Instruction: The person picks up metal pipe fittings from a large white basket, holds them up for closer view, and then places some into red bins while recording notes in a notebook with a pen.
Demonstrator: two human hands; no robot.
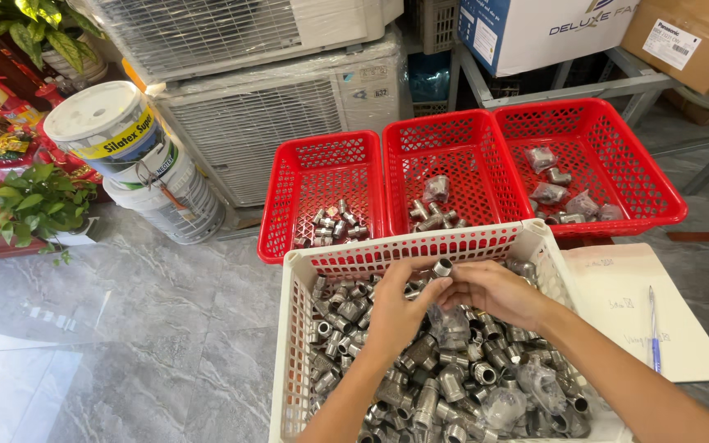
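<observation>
- Metal pipe fitting (pixel 442 267), short and threaded, sits pinched between the fingertips of both hands just above the far rim of the white basket (pixel 293 344).
- Left hand (pixel 398 308) reaches up from the bottom edge, forearm angled to the right, fingers curled and closed on the fitting from the left.
- Right hand (pixel 494 293) comes in from the lower right, forearm stretched across the basket, thumb and fingers closed on the same fitting from the right.
- White basket is heaped with grey metal fittings (pixel 445 377), some in small clear bags.
- Three red baskets stand in a row just beyond: the left red basket (pixel 322 160), middle red basket (pixel 445 143) and right red basket (pixel 592 131), each holding a few fittings.
- Notepad (pixel 633 316) with a blue pen (pixel 654 328) lies to the right of the white basket.
- White bucket (pixel 116 131) stands on the grey floor at left, near potted plants (pixel 30 201).
</observation>
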